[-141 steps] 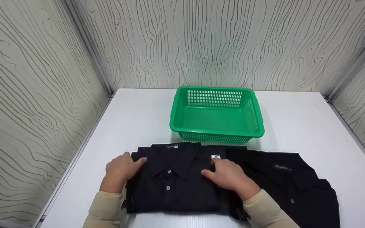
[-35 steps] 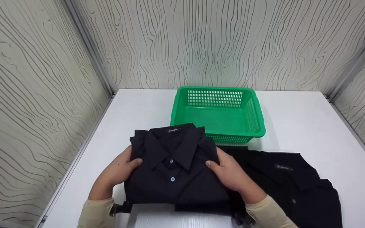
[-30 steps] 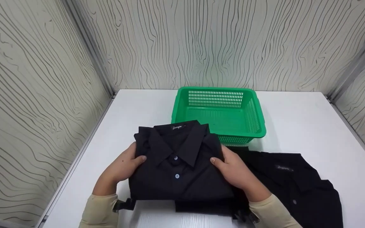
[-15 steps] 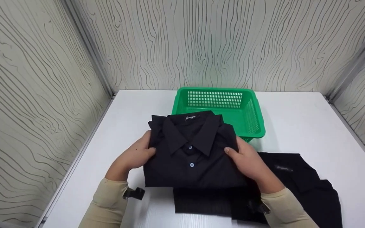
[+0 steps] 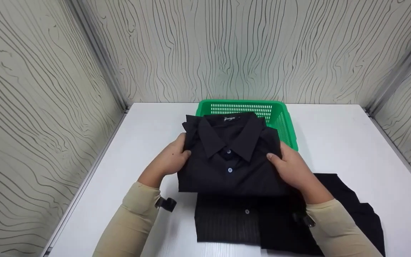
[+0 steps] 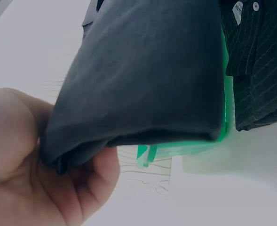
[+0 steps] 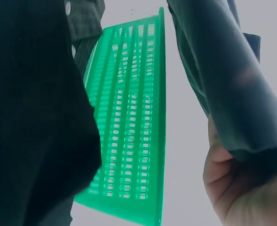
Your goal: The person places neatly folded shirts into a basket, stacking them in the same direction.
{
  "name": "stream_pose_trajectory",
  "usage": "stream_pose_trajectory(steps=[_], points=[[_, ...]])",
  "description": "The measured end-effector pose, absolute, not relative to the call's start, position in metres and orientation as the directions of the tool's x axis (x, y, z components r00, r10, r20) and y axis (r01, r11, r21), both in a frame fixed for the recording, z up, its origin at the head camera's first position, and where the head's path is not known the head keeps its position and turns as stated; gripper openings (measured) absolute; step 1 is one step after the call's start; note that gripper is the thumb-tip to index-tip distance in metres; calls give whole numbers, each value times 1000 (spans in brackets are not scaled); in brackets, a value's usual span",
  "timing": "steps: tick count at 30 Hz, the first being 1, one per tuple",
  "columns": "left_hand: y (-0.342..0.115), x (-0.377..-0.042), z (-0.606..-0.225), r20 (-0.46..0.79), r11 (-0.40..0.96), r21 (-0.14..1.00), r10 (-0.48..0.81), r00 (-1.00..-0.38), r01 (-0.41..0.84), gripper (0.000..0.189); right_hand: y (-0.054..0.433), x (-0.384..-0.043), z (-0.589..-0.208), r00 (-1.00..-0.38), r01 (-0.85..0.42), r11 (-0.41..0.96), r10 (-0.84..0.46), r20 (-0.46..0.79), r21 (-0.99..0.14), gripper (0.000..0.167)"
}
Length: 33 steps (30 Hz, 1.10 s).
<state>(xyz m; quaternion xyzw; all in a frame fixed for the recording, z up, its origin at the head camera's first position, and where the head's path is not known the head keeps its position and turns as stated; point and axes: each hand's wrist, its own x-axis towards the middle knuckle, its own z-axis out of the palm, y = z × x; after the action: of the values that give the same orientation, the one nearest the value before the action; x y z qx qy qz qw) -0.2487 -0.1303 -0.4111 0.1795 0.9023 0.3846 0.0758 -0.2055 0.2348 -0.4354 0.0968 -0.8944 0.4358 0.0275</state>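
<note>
Black shirt [image 5: 212, 175] in the person's fingers [image 6: 105, 173]

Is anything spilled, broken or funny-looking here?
No, nothing stands out. The left hand and right hand hold a folded shirt, the basket stands upright, and I see no spill or tear.

- The gripped shirt [image 5: 228, 160] is showing black.
- Below the grip, another shirt [image 5: 227, 223] is showing pale stripes on black.
- Beyond the grip, a basket [image 5: 287, 123] is showing green.
</note>
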Motion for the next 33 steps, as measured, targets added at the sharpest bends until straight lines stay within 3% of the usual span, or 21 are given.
stream_pose_trajectory(steps=[20,33], points=[[-95,-293,-398,30,730,630,317,-948,264,41,260,-247,-421,-982,-190,708,-125,144,-681,40],[-71,-325,-392,129,790,564,204,-970,241,37,263,-279,-403,-979,-182,795,-93,181,-578,33]])
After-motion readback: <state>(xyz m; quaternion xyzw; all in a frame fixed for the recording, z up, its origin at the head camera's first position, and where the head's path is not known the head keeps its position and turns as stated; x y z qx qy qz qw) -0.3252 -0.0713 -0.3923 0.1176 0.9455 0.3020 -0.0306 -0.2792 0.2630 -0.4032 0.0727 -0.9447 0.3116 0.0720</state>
